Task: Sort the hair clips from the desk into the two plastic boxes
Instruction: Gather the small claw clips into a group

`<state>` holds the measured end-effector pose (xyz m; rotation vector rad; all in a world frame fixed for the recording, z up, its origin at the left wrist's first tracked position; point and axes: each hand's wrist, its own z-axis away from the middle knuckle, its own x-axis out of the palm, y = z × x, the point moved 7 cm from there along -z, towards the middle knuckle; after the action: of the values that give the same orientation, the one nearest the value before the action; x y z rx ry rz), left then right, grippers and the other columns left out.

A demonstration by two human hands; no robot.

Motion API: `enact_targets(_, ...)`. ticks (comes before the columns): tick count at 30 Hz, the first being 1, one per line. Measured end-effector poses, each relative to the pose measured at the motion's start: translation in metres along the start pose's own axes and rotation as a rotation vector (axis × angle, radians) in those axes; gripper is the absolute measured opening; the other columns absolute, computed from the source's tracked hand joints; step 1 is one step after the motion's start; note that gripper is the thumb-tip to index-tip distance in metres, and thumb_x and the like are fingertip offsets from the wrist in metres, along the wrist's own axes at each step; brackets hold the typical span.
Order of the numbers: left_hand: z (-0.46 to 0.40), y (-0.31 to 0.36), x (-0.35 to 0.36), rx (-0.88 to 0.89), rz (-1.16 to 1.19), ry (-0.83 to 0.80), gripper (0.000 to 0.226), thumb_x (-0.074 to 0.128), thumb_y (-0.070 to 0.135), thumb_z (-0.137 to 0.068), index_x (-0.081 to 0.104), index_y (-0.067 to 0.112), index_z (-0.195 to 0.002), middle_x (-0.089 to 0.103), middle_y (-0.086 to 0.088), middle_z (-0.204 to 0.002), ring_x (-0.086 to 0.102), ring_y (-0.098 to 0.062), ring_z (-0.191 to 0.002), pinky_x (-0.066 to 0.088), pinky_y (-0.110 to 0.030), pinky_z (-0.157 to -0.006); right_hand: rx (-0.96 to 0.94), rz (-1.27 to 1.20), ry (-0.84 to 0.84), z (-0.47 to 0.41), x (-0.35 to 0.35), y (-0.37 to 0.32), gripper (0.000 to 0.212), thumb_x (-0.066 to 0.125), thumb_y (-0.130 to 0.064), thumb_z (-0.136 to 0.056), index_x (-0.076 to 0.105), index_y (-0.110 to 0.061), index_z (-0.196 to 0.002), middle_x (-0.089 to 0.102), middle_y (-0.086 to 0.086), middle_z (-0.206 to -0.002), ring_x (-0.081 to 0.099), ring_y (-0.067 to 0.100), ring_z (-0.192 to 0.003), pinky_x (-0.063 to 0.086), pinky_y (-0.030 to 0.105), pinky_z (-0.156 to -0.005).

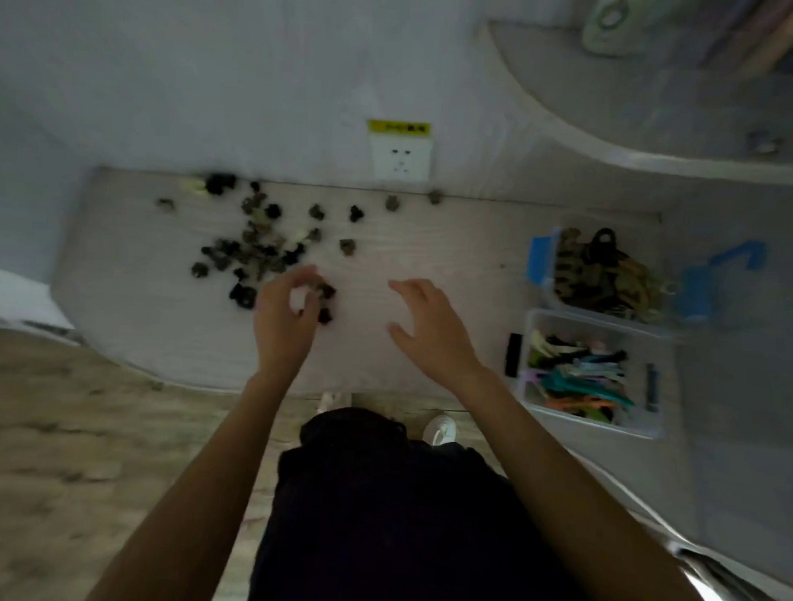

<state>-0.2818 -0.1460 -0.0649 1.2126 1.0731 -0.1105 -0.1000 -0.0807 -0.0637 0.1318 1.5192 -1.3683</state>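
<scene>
Several small dark claw hair clips [252, 246] lie scattered over the left half of the pale desk [432, 256]. My left hand [286, 314] is at the pile's near edge, thumb and fingers curled around a small dark clip [325, 293]; the blur hides whether it is gripped. My right hand [425, 328] hovers open over bare desk, holding nothing. At the right stand two clear plastic boxes: the far box [544, 278] holds dark and brown claw clips, the near box [529, 386] holds colourful long clips.
A wall socket [400, 159] sits above the desk's back edge. A small black object [513, 354] lies left of the near box. Blue box lids or latches [719, 275] lie to the right. A curved shelf [616, 128] overhangs at upper right.
</scene>
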Motion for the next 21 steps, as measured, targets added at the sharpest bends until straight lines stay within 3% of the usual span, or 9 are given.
enact_targets(2, -0.009, -0.047, -0.027, -0.098, -0.121, 0.007, 0.043, 0.06, 0.013, -0.084, 0.052, 0.011, -0.126, 0.056, -0.015, -0.123, 0.048, -0.034, -0.114, 0.041, -0.043, -0.096, 0.08, 0.024, -0.199, -0.017, 0.045, -0.012, 0.084, 0.064, -0.033, -0.084, 0.01, -0.019, -0.147, 0.019, 0.01, -0.147, 0.038, 0.028, -0.123, 0.043, 0.04, -0.099)
enact_targets(5, -0.03, -0.1, -0.044, -0.257, -0.219, -0.136, 0.083, 0.07, 0.026, -0.079, 0.023, 0.011, -0.145, 0.029, -0.021, -0.146, 0.025, -0.037, -0.134, 0.024, -0.051, -0.11, 0.198, -0.02, -0.294, -0.039, 0.086, -0.024, 0.11, 0.072, -0.035, -0.077, -0.012, -0.017, -0.147, 0.003, 0.015, -0.151, 0.042, 0.033, -0.122, 0.043, 0.036, -0.096)
enact_targets(8, -0.063, -0.132, -0.056, -0.341, -0.268, -0.272, 0.112, 0.072, 0.053, -0.07, 0.0, 0.019, -0.149, 0.006, -0.017, -0.155, 0.01, -0.037, -0.14, 0.021, -0.057, -0.109, 0.254, 0.035, -0.285, -0.061, 0.114, -0.038, 0.12, 0.076, -0.038, -0.073, -0.016, -0.012, -0.145, 0.0, 0.019, -0.152, 0.034, 0.036, -0.13, 0.04, 0.038, -0.103)
enact_targets(11, -0.094, -0.145, -0.054, -0.242, -0.283, -0.475, 0.124, 0.074, 0.059, -0.063, -0.007, 0.021, -0.148, 0.006, -0.014, -0.153, 0.01, -0.035, -0.14, 0.023, -0.055, -0.111, 0.284, 0.058, -0.201, -0.077, 0.129, -0.054, 0.119, 0.076, -0.041, -0.071, -0.01, -0.006, -0.146, 0.01, 0.019, -0.147, 0.033, 0.037, -0.125, 0.039, 0.039, -0.102)
enact_targets(15, -0.089, -0.137, -0.031, -0.015, -0.271, -0.718, 0.127, 0.082, 0.048, -0.058, -0.004, 0.022, -0.149, 0.015, -0.015, -0.144, 0.019, -0.032, -0.132, 0.029, -0.051, -0.109, 0.309, 0.128, -0.138, -0.085, 0.139, -0.068, 0.111, 0.075, -0.039, -0.072, -0.001, -0.005, -0.146, 0.017, 0.018, -0.143, 0.034, 0.035, -0.121, 0.04, 0.037, -0.097)
enact_targets(21, -0.075, -0.114, -0.015, 0.097, -0.114, -0.624, 0.088, 0.079, 0.029, -0.07, 0.03, 0.013, -0.141, 0.033, -0.016, -0.135, 0.047, -0.032, -0.118, 0.04, -0.035, -0.098, 0.377, 0.194, -0.005, -0.089, 0.131, -0.074, 0.078, 0.075, -0.045, -0.069, 0.035, -0.007, -0.124, 0.035, 0.017, -0.125, 0.053, 0.034, -0.095, 0.047, 0.039, -0.072)
